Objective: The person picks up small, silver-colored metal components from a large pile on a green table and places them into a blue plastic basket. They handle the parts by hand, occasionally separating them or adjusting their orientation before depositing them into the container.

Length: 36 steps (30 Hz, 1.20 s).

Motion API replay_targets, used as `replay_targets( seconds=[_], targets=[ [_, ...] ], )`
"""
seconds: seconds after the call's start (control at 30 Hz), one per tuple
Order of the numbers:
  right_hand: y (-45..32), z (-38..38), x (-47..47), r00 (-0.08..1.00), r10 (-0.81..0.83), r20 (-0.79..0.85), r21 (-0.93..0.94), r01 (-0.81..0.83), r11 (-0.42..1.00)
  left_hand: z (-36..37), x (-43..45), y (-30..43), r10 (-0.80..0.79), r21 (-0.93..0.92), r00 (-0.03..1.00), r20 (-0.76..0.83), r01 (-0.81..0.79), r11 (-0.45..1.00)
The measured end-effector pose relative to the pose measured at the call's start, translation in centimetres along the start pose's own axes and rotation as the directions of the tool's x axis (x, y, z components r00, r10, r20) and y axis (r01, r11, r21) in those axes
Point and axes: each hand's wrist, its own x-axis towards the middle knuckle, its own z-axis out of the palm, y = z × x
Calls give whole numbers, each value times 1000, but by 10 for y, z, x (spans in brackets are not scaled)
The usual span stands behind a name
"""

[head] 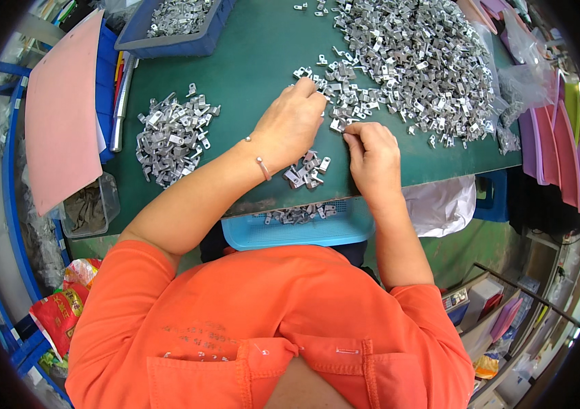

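My left hand (pixel 294 120), with a thin bangle (pixel 264 168) at its wrist, reaches over the near edge of a loose spread of small bent metal brackets (pixel 354 99). Its fingertips are hidden, so whether it holds a piece cannot be seen. At the front of that spread, my right hand (pixel 378 158) pinches one metal bracket (pixel 338 124) between thumb and forefinger. A small cluster of brackets (pixel 307 171) lies between the hands, close to the table's front edge. Farther left is a larger heap of brackets (pixel 175 135). The biggest pile (pixel 423 66) covers the back right.
The green tabletop (pixel 259 56) carries a blue bin (pixel 167 48) of brackets at the back left. Below its front edge, a light-blue basket (pixel 295 237) holds more brackets. Pink board (pixel 67 112) and a clear tub (pixel 88 209) flank the left; plastic bags (pixel 522 87) lie right.
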Motion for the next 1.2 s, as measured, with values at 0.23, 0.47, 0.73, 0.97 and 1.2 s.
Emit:
replay_targets(
  seconds=[0.23,0.47,0.73,0.97,1.2],
  targets=[
    [-3,-7,-2,997,73,-6,3,-73,997,-18,-16,0,-42,-92,998,54,47,995],
    [-4,-1,2,996,-56,-71,54,60,997,-35,-32,1,-138,-54,983,121,146,988],
    [-9,-15,-5,992,80,98,275,-104,956,-39,-30,-3,-187,-78,971,149,200,977],
    [-9,-23,-12,867,364,341,652,-497,573,-47,-29,15,-370,-339,899,235,433,835],
    [-9,-33,-7,699,382,604,761,-649,-16,-50,-47,18,-403,-670,846,350,527,523]
  ],
)
